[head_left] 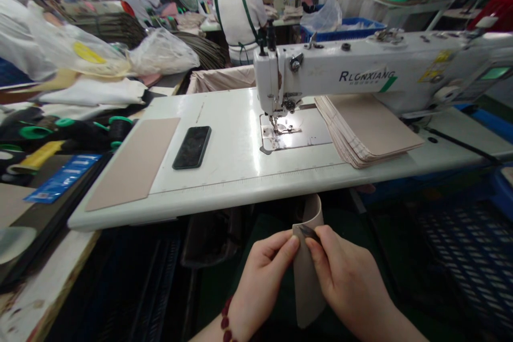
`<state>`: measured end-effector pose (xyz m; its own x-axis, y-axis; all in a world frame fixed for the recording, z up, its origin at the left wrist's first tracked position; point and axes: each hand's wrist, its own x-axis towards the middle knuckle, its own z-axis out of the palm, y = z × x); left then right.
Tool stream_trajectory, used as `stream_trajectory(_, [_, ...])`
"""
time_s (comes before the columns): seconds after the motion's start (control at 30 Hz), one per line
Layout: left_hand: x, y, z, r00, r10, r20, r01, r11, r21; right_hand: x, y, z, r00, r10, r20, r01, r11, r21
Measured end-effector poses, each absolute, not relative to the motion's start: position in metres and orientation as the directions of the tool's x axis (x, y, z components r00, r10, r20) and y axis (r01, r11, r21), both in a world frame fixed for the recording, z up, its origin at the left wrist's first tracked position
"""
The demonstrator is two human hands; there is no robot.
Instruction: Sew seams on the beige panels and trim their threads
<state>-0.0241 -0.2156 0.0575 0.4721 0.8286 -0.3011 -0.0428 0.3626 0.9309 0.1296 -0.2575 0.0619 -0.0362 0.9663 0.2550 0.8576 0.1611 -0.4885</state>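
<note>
Bending the beige leather-like strip (pixel 308 278), your left hand (pixel 260 283) and right hand (pixel 348 278) have both grips clenched on it, just below the sewing worktop (pixel 208 208) front edge. This looks like hand-shaping; the next move calls for aligning its edges for the needle (pixel 274 124).

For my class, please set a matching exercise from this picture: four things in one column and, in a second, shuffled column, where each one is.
Things:
1. Black phone
2. Stack of beige panels
3. Beige strip
4. Dark red bead bracelet

Places:
A. Around the wrist of the left hand
B. Pinched between the left hand and the right hand
C. On the white table beside a single flat panel
D. Under the arm of the sewing machine

Pairs: 1-C, 2-D, 3-B, 4-A
</note>
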Motion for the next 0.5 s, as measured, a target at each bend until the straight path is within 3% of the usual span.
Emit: stream_trajectory(0.5, [-0.0253, -0.2164, 0.0550, 0.471, 0.825, -0.313, -0.032, 0.371, 0.928, 0.1276, -0.2586, 0.0586, -0.001, 0.968, 0.250, 0.865, 0.127, -0.486])
